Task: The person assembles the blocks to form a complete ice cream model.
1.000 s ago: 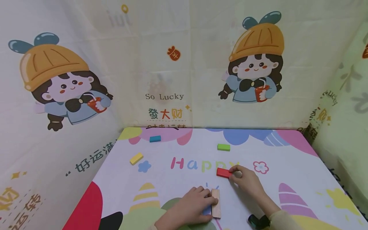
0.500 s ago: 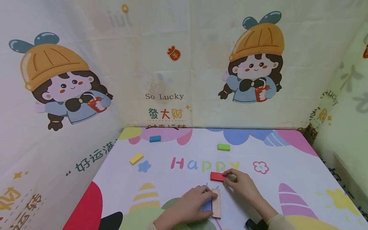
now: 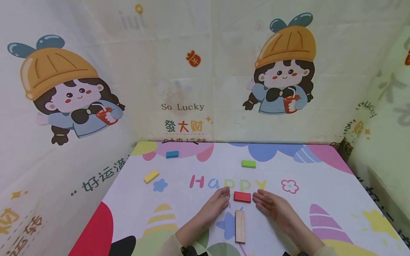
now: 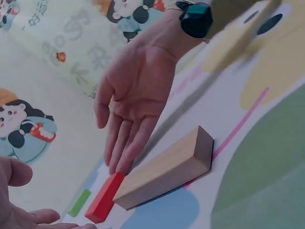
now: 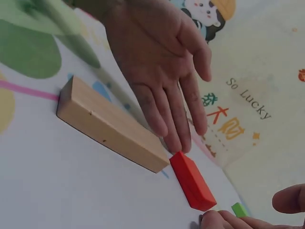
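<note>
A red block (image 3: 242,197) lies flat, its long side running left to right, just beyond the far end of a plain wooden block (image 3: 240,227), which points away from me. My left hand (image 3: 215,207) is beside the red block's left end, fingers straight, palm turned inward. On the other side, my right hand (image 3: 275,208) faces it with extended fingers near the block's right end. Both palms show in the wrist views, the right hand (image 4: 138,90) in the left one and the left hand (image 5: 159,62) in the right one. Neither hand holds anything.
Farther back on the printed tabletop (image 3: 198,167) lie a green block (image 3: 248,164), a blue block (image 3: 172,154) and a yellow block (image 3: 151,176). A printed cloth (image 3: 230,89) hangs behind the table's far edge and along both sides.
The red block has slid left and a little nearer, and my right hand has released it. My left hand has let go of the wooden block and moved forward beside the red one.
</note>
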